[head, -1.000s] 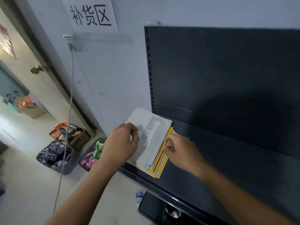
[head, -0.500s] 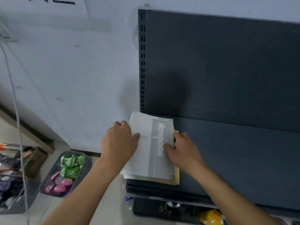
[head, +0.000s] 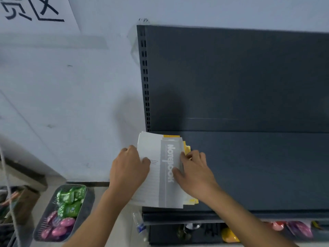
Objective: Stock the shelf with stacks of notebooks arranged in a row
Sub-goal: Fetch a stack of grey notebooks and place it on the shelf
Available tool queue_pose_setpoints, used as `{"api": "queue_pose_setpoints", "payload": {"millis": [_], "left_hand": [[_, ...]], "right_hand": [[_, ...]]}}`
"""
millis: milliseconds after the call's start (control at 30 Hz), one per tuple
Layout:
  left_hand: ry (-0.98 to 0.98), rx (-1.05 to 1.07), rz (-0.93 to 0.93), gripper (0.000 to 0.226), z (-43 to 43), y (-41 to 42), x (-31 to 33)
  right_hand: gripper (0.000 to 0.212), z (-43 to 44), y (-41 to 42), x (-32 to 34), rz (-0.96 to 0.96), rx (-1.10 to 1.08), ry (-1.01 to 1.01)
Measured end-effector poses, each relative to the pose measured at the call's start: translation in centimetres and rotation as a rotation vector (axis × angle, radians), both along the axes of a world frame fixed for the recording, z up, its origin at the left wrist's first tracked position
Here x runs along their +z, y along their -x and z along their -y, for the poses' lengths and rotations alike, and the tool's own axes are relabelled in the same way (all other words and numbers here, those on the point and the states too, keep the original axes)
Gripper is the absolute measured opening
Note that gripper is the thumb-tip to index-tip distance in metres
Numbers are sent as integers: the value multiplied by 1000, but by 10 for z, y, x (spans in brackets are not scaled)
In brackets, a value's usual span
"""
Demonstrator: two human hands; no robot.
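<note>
Dark grey metal shelf (head: pixel 249 166) against a pale wall. Notebook stack (head: pixel 160 175) lies flat at the shelf's far left end, left edge overhanging the side. Top cover is white w/ grey band reading "Notebook"; yellow covers poke out underneath on the right. My left hand (head: pixel 128 168) grips the stack's left edge, thumb on cover. My right hand (head: pixel 194 170) clamps the right edge, fingers curled. Wall sign (head: pixel 35 11) top left: "区" legible, rest cropped. Floor basket (head: pixel 85 207) w/ green + pink packs.

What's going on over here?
A person is stocking a dark shelf with notebooks. Both hands are on one stack of notebooks at the shelf's left end. The left hand grips its left edge and the right hand grips its right edge. No second stack is in view.
</note>
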State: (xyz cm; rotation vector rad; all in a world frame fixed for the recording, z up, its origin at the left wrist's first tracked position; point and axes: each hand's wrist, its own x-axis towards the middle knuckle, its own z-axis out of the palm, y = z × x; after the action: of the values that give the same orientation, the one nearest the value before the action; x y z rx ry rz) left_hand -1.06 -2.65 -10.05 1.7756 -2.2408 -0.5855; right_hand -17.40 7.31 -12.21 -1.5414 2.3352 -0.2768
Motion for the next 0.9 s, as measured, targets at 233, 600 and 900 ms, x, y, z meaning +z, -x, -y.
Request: {"api": "queue_pose_setpoints", "payload": {"millis": [233, 600, 900], "left_hand": [[41, 40, -38, 18, -5, -6, 1], [55, 15, -2, 14, -15, -11, 0], [88, 16, 12, 17, -24, -14, 3]], "right_hand": [[45, -3, -4, -1, 63, -9, 48], [42, -15, -19, -6, 136, -26, 141], [50, -22, -25, -11, 140, 8, 247]]}}
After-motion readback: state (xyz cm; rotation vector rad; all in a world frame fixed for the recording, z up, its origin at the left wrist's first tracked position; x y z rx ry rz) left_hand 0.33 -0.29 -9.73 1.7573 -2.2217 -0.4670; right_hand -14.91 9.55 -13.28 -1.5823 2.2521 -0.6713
